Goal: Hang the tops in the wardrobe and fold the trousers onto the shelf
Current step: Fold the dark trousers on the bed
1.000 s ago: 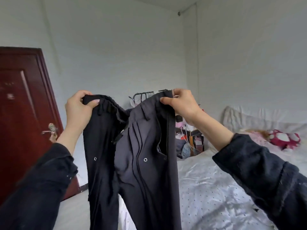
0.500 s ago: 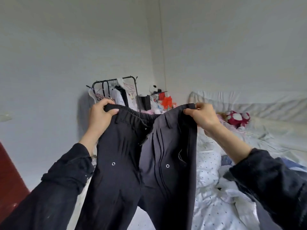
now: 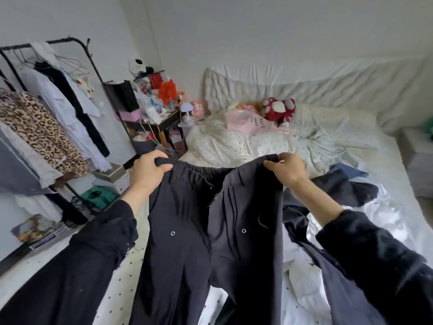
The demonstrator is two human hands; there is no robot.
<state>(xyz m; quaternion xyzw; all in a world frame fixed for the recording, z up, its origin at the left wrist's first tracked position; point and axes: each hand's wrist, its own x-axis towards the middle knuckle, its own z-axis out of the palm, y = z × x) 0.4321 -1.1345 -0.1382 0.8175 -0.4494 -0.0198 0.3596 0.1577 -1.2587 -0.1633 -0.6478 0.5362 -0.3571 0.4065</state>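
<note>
Dark navy trousers (image 3: pixel 187 242) with an elastic waistband hang spread out in front of me, above the bed. My left hand (image 3: pixel 146 171) grips the left end of the waistband and my right hand (image 3: pixel 287 170) pinches the right end. The legs drop down out of the bottom of the view. More dark clothes (image 3: pixel 337 191) lie crumpled on the bed behind my right arm. A black clothes rail (image 3: pixel 91 64) at the left holds hung tops, among them a leopard-print one (image 3: pixel 39 127).
The bed (image 3: pixel 351 141) with dotted white bedding fills the right side, with a red mushroom plush (image 3: pixel 278 110) near the headboard. A cluttered small table (image 3: pixel 161 118) stands between rail and bed. Boxes and papers (image 3: pixel 39 231) lie on the floor under the rail.
The view has swung right and down, from the door and wall to the bed and rail. Both hands have kept their hold on the waistband and lowered the trousers over the bed.
</note>
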